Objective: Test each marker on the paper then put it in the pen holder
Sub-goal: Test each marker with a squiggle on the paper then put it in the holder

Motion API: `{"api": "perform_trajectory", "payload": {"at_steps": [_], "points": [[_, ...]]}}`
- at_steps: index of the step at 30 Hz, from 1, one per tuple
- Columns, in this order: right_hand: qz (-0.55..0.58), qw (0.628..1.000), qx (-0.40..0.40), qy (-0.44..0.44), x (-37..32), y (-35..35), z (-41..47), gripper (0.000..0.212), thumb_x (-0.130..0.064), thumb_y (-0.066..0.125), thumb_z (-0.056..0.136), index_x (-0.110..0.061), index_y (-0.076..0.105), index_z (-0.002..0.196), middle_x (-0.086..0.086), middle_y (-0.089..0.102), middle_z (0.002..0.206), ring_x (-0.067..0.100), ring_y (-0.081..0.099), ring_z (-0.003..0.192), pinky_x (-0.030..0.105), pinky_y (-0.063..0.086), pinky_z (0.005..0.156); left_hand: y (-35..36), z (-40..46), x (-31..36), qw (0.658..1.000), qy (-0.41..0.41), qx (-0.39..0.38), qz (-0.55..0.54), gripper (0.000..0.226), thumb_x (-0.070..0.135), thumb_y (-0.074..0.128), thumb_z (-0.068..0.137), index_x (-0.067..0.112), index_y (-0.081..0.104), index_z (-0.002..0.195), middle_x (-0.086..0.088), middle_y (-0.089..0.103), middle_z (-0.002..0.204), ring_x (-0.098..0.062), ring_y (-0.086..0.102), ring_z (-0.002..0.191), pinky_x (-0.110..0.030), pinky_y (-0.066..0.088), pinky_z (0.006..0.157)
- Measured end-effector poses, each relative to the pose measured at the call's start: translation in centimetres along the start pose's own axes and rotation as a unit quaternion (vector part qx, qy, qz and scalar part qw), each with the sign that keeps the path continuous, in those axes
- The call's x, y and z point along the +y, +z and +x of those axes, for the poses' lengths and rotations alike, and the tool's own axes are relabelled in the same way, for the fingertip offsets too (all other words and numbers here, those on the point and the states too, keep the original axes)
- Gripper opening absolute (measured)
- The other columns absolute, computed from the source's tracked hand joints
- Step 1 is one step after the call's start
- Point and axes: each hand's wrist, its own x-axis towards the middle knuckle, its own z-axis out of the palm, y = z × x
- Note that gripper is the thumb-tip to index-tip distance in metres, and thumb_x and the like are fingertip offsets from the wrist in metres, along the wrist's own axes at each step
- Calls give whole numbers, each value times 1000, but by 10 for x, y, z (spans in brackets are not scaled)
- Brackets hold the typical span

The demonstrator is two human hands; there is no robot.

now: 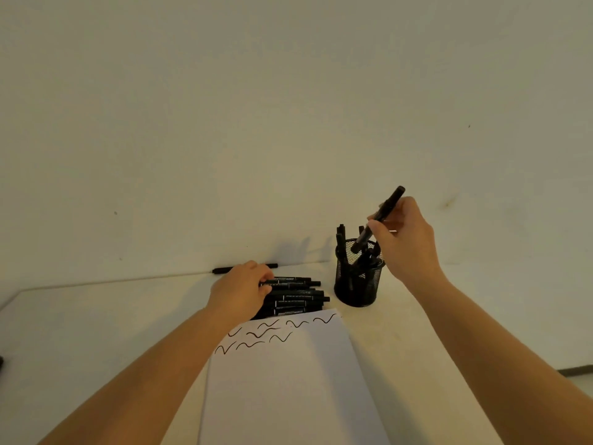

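Observation:
My right hand pinches a black marker, tilted, with its lower end just inside the rim of the black mesh pen holder. Several markers stand in the holder. My left hand rests on a pile of black markers lying side by side, its fingers curled onto the topmost one. The white paper lies in front of the pile, with several black wavy test strokes along its far edge.
One loose black marker lies at the table's back edge against the wall, behind my left hand. The white table extends left and right of the paper. A plain wall rises directly behind the holder.

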Motion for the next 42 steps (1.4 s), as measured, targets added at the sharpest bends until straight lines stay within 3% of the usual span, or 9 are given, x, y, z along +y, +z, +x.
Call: {"api": "perform_trajectory", "payload": {"at_steps": [3,6,13,18,20,24,28,32,42], "points": [[11,1000,3,10,7,1,3,22,-14,59,86,-27,45,96,-12,64,90,-11,59,77,3,41,53,5,10,-8,999,-1,-23,27,22,26,49,92,25,59,111,4,57,112,-16,53,103,-35,47,86],[-15,1000,-13,14,14,4,4,23,-15,59,86,-28,44,99,-13,63,89,-12,58,76,8,41,53,7,20,-9,997,2,-44,65,22,28,46,93,25,61,109,3,57,111,-17,54,101,-33,46,81],[-83,994,-69,9,28,10,2,24,-12,55,87,-22,44,106,-8,62,86,8,61,77,24,49,62,13,29,-8,993,19,-48,111,24,31,44,93,25,60,110,1,56,110,-18,54,99,-27,37,70],[-188,976,-105,-29,33,15,0,44,-14,55,86,-20,36,125,4,63,88,26,61,74,37,51,64,14,33,-7,991,17,-48,121,23,32,50,91,24,60,109,1,56,110,-18,55,99,-28,38,71],[-228,965,-128,-24,36,18,0,41,-13,53,86,-18,35,122,5,61,87,27,59,70,37,50,58,13,35,-7,991,14,-53,121,24,33,51,90,24,60,111,1,55,111,-18,54,101,-29,39,73],[-290,941,-171,-23,42,25,-3,10,-18,47,89,-16,38,92,3,54,74,25,53,68,30,35,51,11,37,-7,991,8,-59,116,24,34,55,88,23,60,108,1,55,110,-19,54,101,-29,40,74],[-295,944,-145,-38,45,28,-4,20,-30,41,94,-16,45,82,-3,48,75,20,49,77,29,34,61,10,38,-8,992,12,-54,109,18,36,59,85,24,61,98,2,56,106,-17,54,96,-27,37,70],[-331,931,-145,-56,51,32,-3,33,-30,41,95,-4,61,92,3,54,98,22,47,95,29,38,74,8,38,-8,987,20,-78,136,21,42,59,84,29,66,99,4,55,106,-17,54,99,-28,37,71],[-355,925,-123,-61,45,31,-5,28,-30,44,93,-10,57,105,4,57,107,22,46,102,31,41,83,9,41,-6,982,-1,-125,143,25,36,60,85,24,64,108,0,54,116,-20,52,105,-31,42,80]]}}
